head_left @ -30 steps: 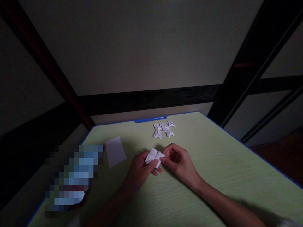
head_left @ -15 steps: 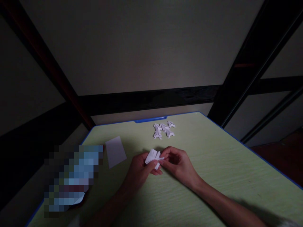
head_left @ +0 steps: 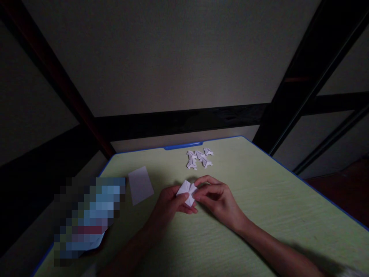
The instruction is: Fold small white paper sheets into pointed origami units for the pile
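A small folded white paper piece [head_left: 186, 191] is held just above the green table [head_left: 259, 200] between both hands. My left hand [head_left: 170, 202] pinches its left side with curled fingers. My right hand [head_left: 217, 200] grips its right side, thumb and fingers pressed on a flap. Behind them, near the table's far edge, lies a cluster of several finished white folded paper figures [head_left: 200, 158]. A flat white sheet of paper [head_left: 140, 185] rests to the left of my hands.
A blurred-out blue and white object [head_left: 86, 219] sits at the table's left front. The table has a blue rim [head_left: 184, 146] and stands against a pale wall with dark wooden beams [head_left: 178, 121].
The right-hand flap of the paper piece has been folded inward, making the piece more compact. Both hands stayed in nearly the same place.
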A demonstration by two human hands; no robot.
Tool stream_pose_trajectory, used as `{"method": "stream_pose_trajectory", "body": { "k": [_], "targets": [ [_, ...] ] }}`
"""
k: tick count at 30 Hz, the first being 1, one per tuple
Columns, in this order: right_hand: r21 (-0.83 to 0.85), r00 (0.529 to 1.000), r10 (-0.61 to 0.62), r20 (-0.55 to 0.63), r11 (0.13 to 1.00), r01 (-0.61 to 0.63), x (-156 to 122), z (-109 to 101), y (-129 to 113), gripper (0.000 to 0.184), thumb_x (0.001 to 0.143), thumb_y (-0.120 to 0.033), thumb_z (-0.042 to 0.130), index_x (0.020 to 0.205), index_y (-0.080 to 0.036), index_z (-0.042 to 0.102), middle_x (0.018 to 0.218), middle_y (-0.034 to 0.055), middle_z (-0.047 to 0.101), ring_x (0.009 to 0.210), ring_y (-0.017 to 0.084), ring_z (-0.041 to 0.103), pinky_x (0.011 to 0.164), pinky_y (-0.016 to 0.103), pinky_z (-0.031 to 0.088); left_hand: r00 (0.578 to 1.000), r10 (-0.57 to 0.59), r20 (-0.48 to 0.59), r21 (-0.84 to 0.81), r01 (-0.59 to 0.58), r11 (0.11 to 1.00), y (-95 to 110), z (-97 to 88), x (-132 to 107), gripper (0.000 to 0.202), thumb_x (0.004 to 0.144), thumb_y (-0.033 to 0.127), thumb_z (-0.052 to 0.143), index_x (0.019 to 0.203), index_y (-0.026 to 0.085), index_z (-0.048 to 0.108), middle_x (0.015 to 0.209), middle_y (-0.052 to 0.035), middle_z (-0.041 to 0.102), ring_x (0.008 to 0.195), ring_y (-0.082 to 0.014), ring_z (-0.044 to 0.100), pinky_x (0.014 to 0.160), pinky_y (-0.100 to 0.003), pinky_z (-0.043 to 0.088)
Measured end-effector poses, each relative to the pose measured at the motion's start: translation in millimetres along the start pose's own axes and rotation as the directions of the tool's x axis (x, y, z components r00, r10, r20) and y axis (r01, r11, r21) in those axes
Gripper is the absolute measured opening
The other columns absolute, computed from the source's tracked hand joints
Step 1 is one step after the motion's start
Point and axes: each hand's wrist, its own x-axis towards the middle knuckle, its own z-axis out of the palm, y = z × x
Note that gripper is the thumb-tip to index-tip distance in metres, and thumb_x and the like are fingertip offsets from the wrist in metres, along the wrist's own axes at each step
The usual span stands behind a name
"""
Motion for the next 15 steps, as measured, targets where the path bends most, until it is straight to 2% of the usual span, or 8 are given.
{"method": "stream_pose_trajectory", "body": {
  "k": [6, 11, 15],
  "targets": [
    [-0.006, 1.0, -0.014, 0.015, 1.0, 0.014, 0.5, 0.3, -0.3, 0.007, 0.067, -0.016, 0.06, 0.063, -0.019, 0.066, 0.084, 0.0043, 0.053, 0.072, 0.013, 0.053, 0.064, 0.029, 0.044, 0.998, -0.05, 0.036, -0.081, 0.053, 0.995, 3.4, -1.6, 0.5, 0.021, 0.059, 0.026, 0.057, 0.07, 0.008, 0.059, 0.053, -0.0031, 0.062, 0.045, -0.0145, 0.058, 0.049, -0.025, 0.045],
    [0.006, 0.999, -0.007, 0.039, 1.0, 0.007, 0.4, 0.7, -1.0, 0.007, 0.066, -0.016, 0.06, 0.062, -0.018, 0.065, 0.084, 0.0045, 0.053, 0.072, 0.013, 0.052, 0.063, 0.028, 0.044, 0.999, -0.003, 0.054, 0.012, 0.002, 1.0, 5.6, -0.6, -2.0, 0.021, 0.062, 0.028, 0.058, 0.069, 0.009, 0.059, 0.054, -0.002, 0.061, 0.046, -0.0126, 0.058, 0.047, -0.022, 0.045],
    [0.103, 0.999, 0.039, 0.006, 0.994, -0.04, 0.4, 4.0, -0.1, 0.005, 0.063, -0.017, 0.063, 0.061, -0.015, 0.059, 0.083, 0.003, 0.05, 0.061, 0.009, 0.05, 0.055, 0.024, 0.042, 1.0, 0.03, 0.0, 0.036, -0.03, 0.999, 4.3, 0.6, -3.5, 0.021, 0.063, 0.028, 0.058, 0.071, 0.009, 0.058, 0.054, -0.0017, 0.061, 0.046, -0.0121, 0.058, 0.046, -0.021, 0.045]
  ]
}}
